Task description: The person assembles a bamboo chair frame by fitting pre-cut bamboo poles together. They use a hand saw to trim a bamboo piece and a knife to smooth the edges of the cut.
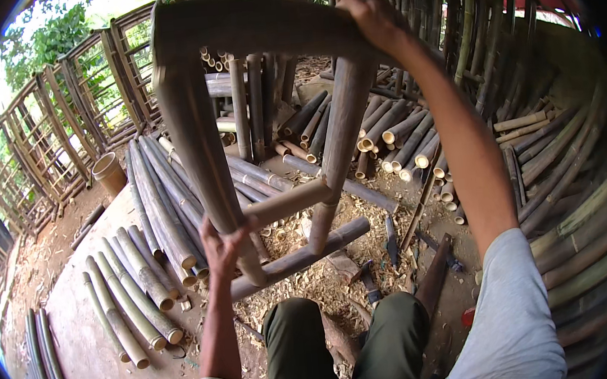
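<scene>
I hold up a bamboo frame [203, 155] made of a thick dark top bar [260, 27], two legs and a lighter crossbar [286, 202] between them. My left hand [220, 249] is closed around the left leg, close to where the crossbar joins it. Up at the right end of the top bar, my right hand [375, 21] grips the frame, slightly blurred, its arm stretched out. Behind the lower leg ends runs a dark bamboo pole [344, 238]; whether they touch it I cannot tell.
Wood shavings [301, 291] and several dark-handled tools [393, 243] lie before my knees. Cut bamboo poles [167, 201] lie at left. More bamboo pieces [400, 134] are stacked ahead and along the right. A bamboo fence [86, 100] and a bucket-like container [109, 174] stand far left.
</scene>
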A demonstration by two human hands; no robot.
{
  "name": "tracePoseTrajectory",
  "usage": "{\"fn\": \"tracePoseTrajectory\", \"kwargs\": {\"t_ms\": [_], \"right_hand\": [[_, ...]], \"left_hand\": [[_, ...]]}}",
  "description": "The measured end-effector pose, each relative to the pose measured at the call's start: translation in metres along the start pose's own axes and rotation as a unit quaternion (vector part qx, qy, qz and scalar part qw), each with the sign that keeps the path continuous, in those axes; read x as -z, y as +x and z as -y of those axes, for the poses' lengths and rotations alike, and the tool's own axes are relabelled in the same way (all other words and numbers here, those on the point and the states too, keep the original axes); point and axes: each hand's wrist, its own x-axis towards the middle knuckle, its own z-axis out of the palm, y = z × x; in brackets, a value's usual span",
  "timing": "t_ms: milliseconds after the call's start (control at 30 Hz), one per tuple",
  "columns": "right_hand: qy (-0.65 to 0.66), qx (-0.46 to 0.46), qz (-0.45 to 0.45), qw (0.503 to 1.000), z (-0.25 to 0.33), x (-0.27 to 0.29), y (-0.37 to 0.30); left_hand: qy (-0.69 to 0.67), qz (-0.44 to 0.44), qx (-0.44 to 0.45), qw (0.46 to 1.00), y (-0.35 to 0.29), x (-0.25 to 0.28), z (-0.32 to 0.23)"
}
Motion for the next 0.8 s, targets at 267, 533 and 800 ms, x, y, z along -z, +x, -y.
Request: {"fn": "tracePoseTrajectory", "kwargs": {"t_ms": [267,533,800], "right_hand": [[0.122,-0.1,-0.22,0.963,-0.176,0.064,-0.052],[0.104,-0.225,0.065,0.967,-0.212,-0.174,-0.442],[0.062,-0.381,0.484,0.785,-0.085,-0.242,-0.7]], "left_hand": [[0.222,0.025,-0.122,0.967,0.089,-0.032,-0.154],[0.449,0.185,-0.123,0.866,0.081,-0.096,-0.119],[0.543,0.292,-0.05,0.785,0.056,-0.141,-0.031]]}}
